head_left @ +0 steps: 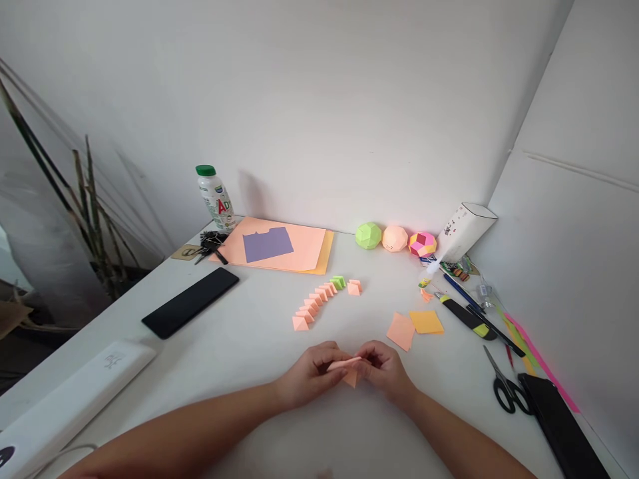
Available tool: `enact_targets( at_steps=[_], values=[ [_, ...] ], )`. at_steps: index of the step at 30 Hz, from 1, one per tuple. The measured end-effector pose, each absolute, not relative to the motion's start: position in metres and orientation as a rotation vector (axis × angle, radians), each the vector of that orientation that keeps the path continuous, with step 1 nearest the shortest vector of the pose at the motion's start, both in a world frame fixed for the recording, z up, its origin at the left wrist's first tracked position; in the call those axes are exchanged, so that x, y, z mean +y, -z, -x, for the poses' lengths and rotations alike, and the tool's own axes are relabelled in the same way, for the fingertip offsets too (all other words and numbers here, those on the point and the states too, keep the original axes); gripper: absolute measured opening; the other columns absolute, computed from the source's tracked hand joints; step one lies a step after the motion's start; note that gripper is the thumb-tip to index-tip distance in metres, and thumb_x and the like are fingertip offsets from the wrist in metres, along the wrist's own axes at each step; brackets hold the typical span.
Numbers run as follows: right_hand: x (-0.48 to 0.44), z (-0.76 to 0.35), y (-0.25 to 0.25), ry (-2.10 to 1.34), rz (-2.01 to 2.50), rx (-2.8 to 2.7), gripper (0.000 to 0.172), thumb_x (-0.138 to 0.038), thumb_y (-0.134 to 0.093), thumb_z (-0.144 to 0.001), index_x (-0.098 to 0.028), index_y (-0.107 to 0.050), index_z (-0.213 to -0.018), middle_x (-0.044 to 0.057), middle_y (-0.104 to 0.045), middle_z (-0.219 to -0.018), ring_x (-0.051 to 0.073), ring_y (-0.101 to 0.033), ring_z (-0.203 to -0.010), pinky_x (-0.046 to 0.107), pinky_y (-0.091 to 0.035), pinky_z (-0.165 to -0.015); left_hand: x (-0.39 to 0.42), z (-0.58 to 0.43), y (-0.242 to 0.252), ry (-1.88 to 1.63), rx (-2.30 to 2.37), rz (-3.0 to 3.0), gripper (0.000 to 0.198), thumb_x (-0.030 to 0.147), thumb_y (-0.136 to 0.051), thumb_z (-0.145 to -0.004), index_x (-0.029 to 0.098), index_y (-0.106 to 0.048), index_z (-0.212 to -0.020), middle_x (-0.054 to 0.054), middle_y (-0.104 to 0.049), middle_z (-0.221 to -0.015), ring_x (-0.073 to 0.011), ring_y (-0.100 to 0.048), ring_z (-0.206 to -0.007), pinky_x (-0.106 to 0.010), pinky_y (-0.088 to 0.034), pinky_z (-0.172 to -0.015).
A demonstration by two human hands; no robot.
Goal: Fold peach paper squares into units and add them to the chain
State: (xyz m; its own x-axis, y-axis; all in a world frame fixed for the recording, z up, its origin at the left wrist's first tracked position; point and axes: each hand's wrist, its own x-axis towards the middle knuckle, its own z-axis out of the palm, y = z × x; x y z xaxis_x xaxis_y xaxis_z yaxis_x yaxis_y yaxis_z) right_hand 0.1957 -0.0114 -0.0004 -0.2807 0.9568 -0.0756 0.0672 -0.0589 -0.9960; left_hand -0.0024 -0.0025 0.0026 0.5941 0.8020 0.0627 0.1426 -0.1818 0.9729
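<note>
Between my two hands, close to the table, is a small piece of peach paper (351, 378) with folds in it. My left hand (313, 374) pinches its left side between thumb and fingers. On the right side, my right hand (382, 371) grips the same paper with its fingertips. Beyond the hands, a curved row of folded peach paper units (313, 304) ends in green folded units (338, 283). One more folded peach unit (354, 287) sits apart to the right. Peach paper squares (401, 331) and yellow-orange squares (426, 322) lie right of the row.
A black phone (190, 302) and a white power strip (74, 399) lie left. Large peach sheets (304, 243), a bottle (216, 199) and paper balls (368, 236) stand along the wall. Scissors (506, 386), a cutter (466, 316) and a black case (564, 426) are right.
</note>
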Motion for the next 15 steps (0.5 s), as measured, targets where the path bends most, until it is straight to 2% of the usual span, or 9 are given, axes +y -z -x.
enact_targets(
  at_steps=[15],
  values=[
    [-0.0088,-0.1956,-0.0056,-1.468,1.157,-1.417,0.024,-0.039,-0.072,-0.069,-0.018,-0.062,-0.066,-0.003,-0.051,-0.057,0.01,-0.043,-0.053,0.024,-0.037,-0.05,-0.0036,0.0004,-0.0063,-0.684,0.816,-1.761,0.035,0.042,-0.044,-0.089,0.018,-0.07,-0.093,0.0,-0.046,-0.068,-0.0135,-0.048,-0.066,-0.024,-0.043,-0.063]
  ],
)
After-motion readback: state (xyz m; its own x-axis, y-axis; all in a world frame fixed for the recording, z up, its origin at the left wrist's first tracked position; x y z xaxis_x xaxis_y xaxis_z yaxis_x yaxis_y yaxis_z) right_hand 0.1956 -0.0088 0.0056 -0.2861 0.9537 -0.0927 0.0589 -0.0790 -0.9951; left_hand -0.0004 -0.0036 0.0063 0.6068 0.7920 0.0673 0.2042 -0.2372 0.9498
